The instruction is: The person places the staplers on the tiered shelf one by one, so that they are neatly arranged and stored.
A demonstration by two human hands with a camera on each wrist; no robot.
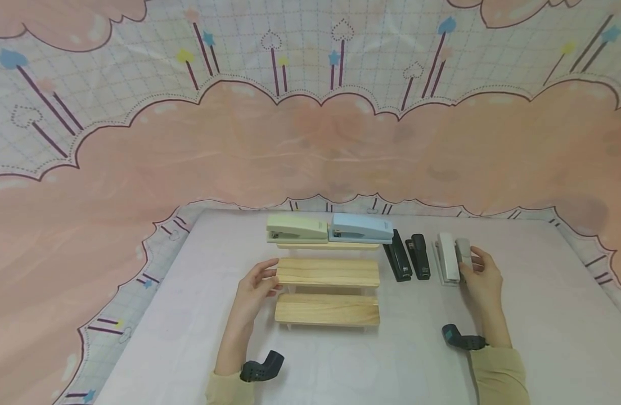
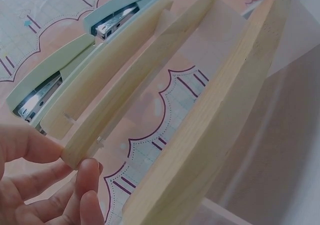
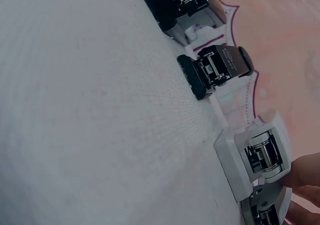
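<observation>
My left hand pinches the left end of the middle board of a tiered wooden stand, thumb and fingertip on either side of it. On the top tier, a light green stapler and a light blue stapler lie end to end. To the right, my right hand holds a small grey stapler by its sides; the fingers partly cover it. Directly left of that, nearly touching, is a white stapler. In the right wrist view, the thumb reaches close to the white stapler.
Two black staplers, a longer one and a shorter one, lie between the stand and the white stapler. All are on a white tabletop. A patterned pink and white cloth hangs behind the table.
</observation>
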